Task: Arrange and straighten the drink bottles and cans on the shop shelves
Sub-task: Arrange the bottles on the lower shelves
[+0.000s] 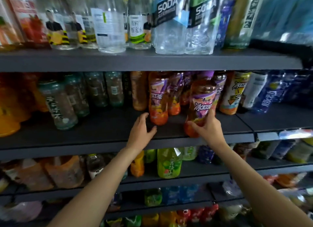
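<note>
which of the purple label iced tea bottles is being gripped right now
The front right iced tea bottle, at the shelf edge: the right hand grips its lower part. The left hand is open beside another, not holding it.

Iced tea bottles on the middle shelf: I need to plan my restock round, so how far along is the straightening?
Done: the soda bottles on the top shelf stand upright near the edge. In hand: the right hand grips a purple-labelled iced tea bottle at the shelf front, while the left hand reaches open towards its neighbour. Left: the green tea bottles further left sit staggered and leaning.
</note>
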